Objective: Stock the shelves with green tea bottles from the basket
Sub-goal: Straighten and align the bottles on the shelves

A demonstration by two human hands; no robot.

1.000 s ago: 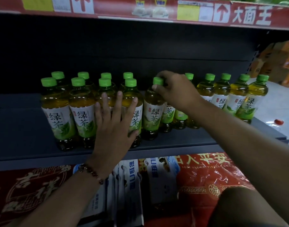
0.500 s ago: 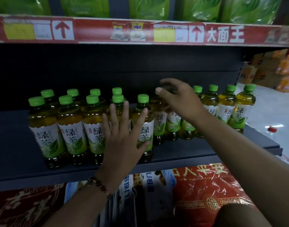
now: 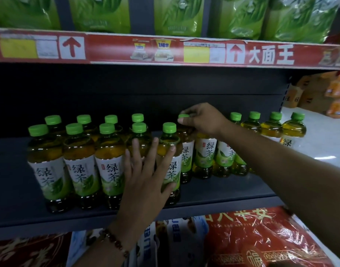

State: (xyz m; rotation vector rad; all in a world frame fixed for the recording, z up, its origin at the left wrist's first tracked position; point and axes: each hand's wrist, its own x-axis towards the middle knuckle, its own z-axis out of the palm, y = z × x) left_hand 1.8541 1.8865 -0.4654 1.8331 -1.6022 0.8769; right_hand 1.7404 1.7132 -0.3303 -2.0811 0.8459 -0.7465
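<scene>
Here, a dark grey metal shelf [image 3: 213,191] runs across the middle of the frame, carrying clear plastic green tea bottles with bright green screw caps and white-and-green labels. A block of these bottles [image 3: 80,162] stands upright in two rows at the centre left, packed side by side. A single line of the same bottles [image 3: 204,153] runs from the centre toward the right edge of the frame.

The left hand [image 3: 146,178] reaches up from the bottom centre, fingers straight and spread, its palm laid flat against the front-row bottle [image 3: 170,160] at the right end of the block and its neighbour. A brown beaded bracelet [image 3: 115,242] circles that wrist.

The right hand [image 3: 202,120] comes in from the lower right, and its fingertips pinch the green cap [image 3: 183,116] of a bottle at the near end of the single line, just behind the block.

Above, a red shelf-edge strip [image 3: 111,49] with white arrows and yellow price tags spans the upper frame, with shiny green packets [image 3: 178,14] on top. Red packaged goods [image 3: 261,241] sit at the lower right, below the shelf.
</scene>
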